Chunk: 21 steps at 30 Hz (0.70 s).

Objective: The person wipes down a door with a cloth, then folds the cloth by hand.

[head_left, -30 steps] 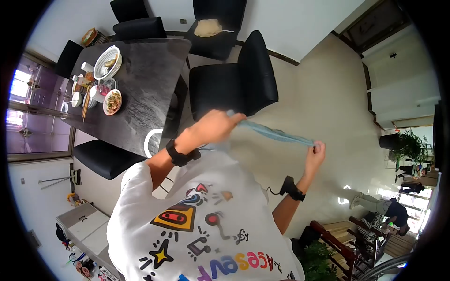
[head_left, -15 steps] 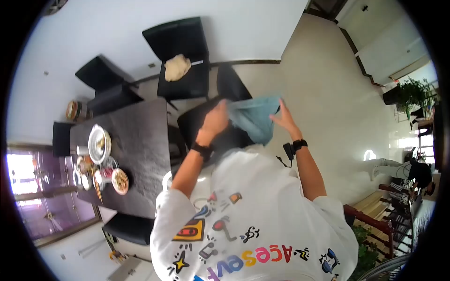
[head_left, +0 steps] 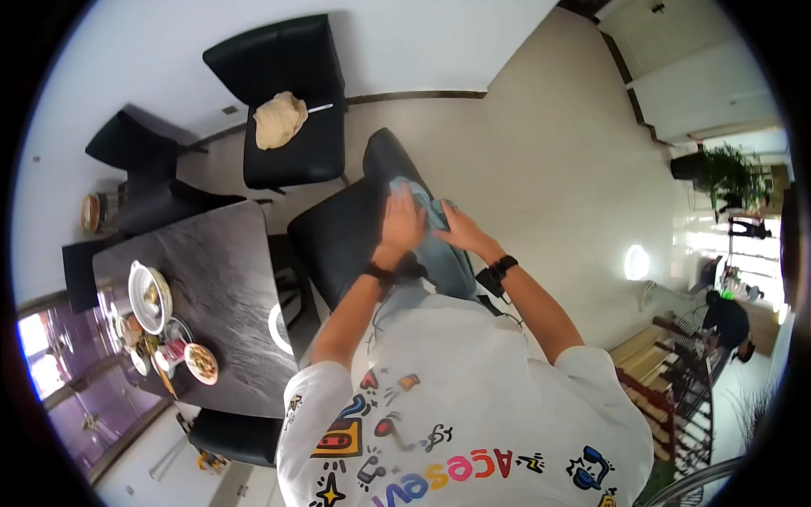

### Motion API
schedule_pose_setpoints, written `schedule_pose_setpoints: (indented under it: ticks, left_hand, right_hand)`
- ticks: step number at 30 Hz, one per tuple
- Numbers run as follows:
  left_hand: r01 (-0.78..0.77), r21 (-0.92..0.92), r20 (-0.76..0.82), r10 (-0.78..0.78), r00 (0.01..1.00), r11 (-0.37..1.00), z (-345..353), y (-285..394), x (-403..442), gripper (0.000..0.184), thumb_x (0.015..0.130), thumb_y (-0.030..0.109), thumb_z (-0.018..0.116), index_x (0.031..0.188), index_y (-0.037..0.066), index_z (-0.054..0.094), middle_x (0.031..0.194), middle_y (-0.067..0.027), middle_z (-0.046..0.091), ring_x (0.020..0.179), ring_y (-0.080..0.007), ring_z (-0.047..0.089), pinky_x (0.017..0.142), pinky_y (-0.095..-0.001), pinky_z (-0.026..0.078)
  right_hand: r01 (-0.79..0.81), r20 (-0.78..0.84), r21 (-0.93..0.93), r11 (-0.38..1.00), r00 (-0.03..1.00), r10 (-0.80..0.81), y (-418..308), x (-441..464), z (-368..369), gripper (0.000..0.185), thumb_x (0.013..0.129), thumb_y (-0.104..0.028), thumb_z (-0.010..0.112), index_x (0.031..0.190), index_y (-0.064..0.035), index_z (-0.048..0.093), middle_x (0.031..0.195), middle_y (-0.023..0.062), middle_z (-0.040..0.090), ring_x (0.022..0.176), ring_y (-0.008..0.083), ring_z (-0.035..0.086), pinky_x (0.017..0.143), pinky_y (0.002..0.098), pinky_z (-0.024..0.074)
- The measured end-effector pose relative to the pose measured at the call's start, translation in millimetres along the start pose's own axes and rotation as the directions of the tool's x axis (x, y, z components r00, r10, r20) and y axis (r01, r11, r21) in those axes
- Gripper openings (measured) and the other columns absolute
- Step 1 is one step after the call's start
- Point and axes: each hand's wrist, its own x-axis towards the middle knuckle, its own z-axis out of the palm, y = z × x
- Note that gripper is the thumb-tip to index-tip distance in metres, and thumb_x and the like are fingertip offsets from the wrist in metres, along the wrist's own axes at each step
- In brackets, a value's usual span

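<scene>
A light blue cloth (head_left: 445, 264) lies bunched along the right side of a black chair (head_left: 351, 224) in front of me. My left hand (head_left: 403, 226) rests over the cloth's upper part with fingers stretched out, slightly blurred. Beside it, my right hand (head_left: 465, 230) touches the cloth's right edge, thumb and fingers apart. Part of the cloth is hidden beneath both hands, and its lower end runs toward my white shirt (head_left: 456, 372). Whether it is a garment or a plain cloth I cannot tell.
A dark table (head_left: 224, 270) on the left carries a white basket (head_left: 138, 296) and a plate of food (head_left: 201, 363). Another black chair (head_left: 296, 156) holds a beige cloth (head_left: 280, 120). A potted plant (head_left: 731, 177) stands at far right, with a person (head_left: 728, 321) below it.
The blue cloth, held spread between my hands before, is now down against the chair. My hands have moved closer together, and the view has shifted slightly.
</scene>
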Motion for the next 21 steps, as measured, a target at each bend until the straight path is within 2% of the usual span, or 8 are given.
schedule_pose_setpoints:
  ticks: [3,6,7,9,12,14,17,21]
  left_hand:
    - [0.02,0.024,-0.016,-0.02,1.0,1.0,-15,-14,32,0.078,0.098,0.027,0.057,0.148,-0.018,0.018,0.147,-0.0403,0.037,0.14,-0.054,0.032,0.119,-0.0513,0.028]
    - [0.077,0.077,-0.258,-0.054,0.964,0.994,-17,-42,71,0.076,0.095,0.03,0.062,0.148,-0.014,0.028,0.143,-0.0418,0.04,0.129,-0.0524,0.047,0.111,-0.0523,0.038]
    - [0.252,0.004,-0.162,-0.248,0.955,0.968,-25,-52,86,0.077,0.1,0.032,0.052,0.149,-0.017,0.019,0.146,-0.0398,0.039,0.136,-0.0532,0.039,0.114,-0.0501,0.035]
    - [0.277,-0.023,0.036,-0.276,0.96,0.961,-63,-61,105,0.076,0.102,0.035,0.048,0.148,-0.018,0.018,0.145,-0.0416,0.037,0.133,-0.0534,0.042,0.111,-0.0496,0.038]
    - [0.331,-0.114,0.121,-0.318,0.94,0.937,-47,-68,105,0.075,0.104,0.038,0.041,0.148,-0.018,0.017,0.145,-0.0428,0.037,0.131,-0.0531,0.044,0.11,-0.0489,0.039]
    - [0.397,-0.308,0.051,-0.401,0.915,0.865,-35,-69,102,0.073,0.105,0.036,0.04,0.149,-0.017,0.017,0.145,-0.0427,0.037,0.132,-0.0532,0.043,0.11,-0.0493,0.038]
    - [0.407,-0.207,0.076,-0.4,0.913,0.89,-31,-57,95,0.07,0.106,0.034,0.037,0.149,-0.018,0.016,0.147,-0.0438,0.033,0.135,-0.0538,0.039,0.113,-0.0483,0.036]
    - [0.535,-0.378,0.062,-0.556,0.829,0.756,-26,-41,97,0.068,0.106,0.033,0.036,0.148,-0.019,0.021,0.147,-0.0441,0.033,0.136,-0.0543,0.037,0.114,-0.0477,0.035]
  right_hand:
    - [0.021,0.016,-0.045,0.999,1.0,-0.021,-13,43,-24,0.096,0.084,-0.036,0.076,0.151,0.0087,0.024,0.139,0.0358,0.048,0.128,0.0478,0.049,0.106,0.0458,0.0435]
    - [0.121,-0.11,-0.056,0.991,0.986,-0.126,-23,94,-34,0.091,0.087,-0.034,0.074,0.153,0.0051,0.025,0.138,0.0338,0.05,0.125,0.0479,0.051,0.104,0.0467,0.0448]
    - [0.154,-0.174,-0.061,0.986,0.971,-0.163,-24,110,-39,0.09,0.087,-0.032,0.074,0.153,0.0037,0.025,0.138,0.0333,0.05,0.125,0.0479,0.052,0.104,0.0471,0.045]
    - [0.166,-0.1,-0.009,0.986,0.981,-0.166,-60,143,-55,0.088,0.088,-0.029,0.072,0.155,0.0015,0.023,0.137,0.0326,0.051,0.124,0.0475,0.052,0.104,0.0482,0.0449]
    - [0.183,-0.11,-0.039,0.982,0.976,-0.186,-67,145,-31,0.087,0.089,-0.025,0.07,0.157,-0.002,0.019,0.136,0.0306,0.052,0.122,0.047,0.054,0.101,0.0494,0.0465]
    - [0.2,-0.182,-0.057,0.978,0.961,-0.207,-63,140,-20,0.087,0.088,-0.023,0.07,0.156,-0.0025,0.021,0.133,0.0295,0.054,0.117,0.0467,0.057,0.097,0.0502,0.0486]
    - [0.223,-0.261,-0.022,0.975,0.94,-0.221,-59,129,-13,0.085,0.084,-0.021,0.073,0.153,-0.0019,0.028,0.128,0.0281,0.058,0.109,0.046,0.061,0.09,0.0512,0.0515]
    - [0.297,-0.265,-0.036,0.954,0.918,-0.296,-56,119,-33,0.08,0.085,-0.021,0.072,0.151,-0.0038,0.032,0.125,0.0236,0.058,0.104,0.0434,0.062,0.083,0.0503,0.0539]
